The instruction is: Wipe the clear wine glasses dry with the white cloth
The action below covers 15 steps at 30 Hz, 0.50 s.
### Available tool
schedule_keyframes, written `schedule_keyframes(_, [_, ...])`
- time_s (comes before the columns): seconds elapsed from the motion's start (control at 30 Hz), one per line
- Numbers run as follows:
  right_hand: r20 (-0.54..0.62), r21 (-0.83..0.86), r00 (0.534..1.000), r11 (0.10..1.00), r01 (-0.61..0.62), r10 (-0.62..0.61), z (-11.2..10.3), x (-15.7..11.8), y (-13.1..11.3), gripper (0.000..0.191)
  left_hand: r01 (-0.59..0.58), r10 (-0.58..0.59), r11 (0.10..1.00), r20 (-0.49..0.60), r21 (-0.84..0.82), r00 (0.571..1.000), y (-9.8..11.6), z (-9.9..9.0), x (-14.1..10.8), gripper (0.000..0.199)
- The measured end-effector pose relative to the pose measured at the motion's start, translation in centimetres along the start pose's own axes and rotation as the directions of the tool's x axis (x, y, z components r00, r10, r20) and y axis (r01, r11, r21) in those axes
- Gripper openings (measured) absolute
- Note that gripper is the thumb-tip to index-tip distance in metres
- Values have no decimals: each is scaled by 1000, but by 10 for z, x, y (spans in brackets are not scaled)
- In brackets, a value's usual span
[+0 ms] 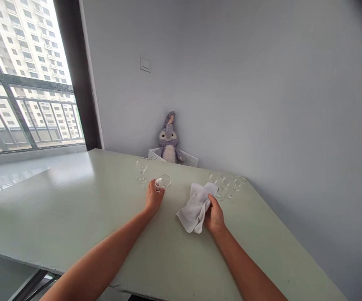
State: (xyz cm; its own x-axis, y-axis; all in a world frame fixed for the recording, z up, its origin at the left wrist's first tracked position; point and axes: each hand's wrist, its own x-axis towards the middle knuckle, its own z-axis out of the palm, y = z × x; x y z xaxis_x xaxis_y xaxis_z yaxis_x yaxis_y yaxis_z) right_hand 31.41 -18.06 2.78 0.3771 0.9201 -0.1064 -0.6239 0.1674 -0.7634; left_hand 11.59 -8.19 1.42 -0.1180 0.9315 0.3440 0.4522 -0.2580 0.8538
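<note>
A: The tilted glass (162, 182) sits near the worktop's (58, 209) far edge, the left hand (153, 196) closed round its base.

B: Best to grip low and firmly (thin stems snap).

A: The right hand (214, 215) pinches the white cloth (196, 207) beside it, both forearms stretched forward, more glasses (227, 184) toward the far right corner.

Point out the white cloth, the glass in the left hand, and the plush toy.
white cloth (196, 207): head view, on its folded middle.
tilted glass (163, 182): head view, on its bowl, held by left hand (153, 197).
plush toy (169, 144): head view, on its body.
</note>
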Motion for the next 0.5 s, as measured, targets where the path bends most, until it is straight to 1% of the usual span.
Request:
schedule_keyframes(0.17, [-52,45,997,997,-55,57,2,-1,-2,22,13,-13,1000,-6,3,1000,-5,-3,4,35])
schedule_keyframes(0.3, [-30,81,996,993,-87,89,2,0,-2,23,10,-10,1000,-14,-7,1000,-7,-4,6,35])
schedule_keyframes(0.5, [-9,80,992,989,-121,122,1,2,-4,21,-5,3,998,-35,-55,999,-9,0,6,37])
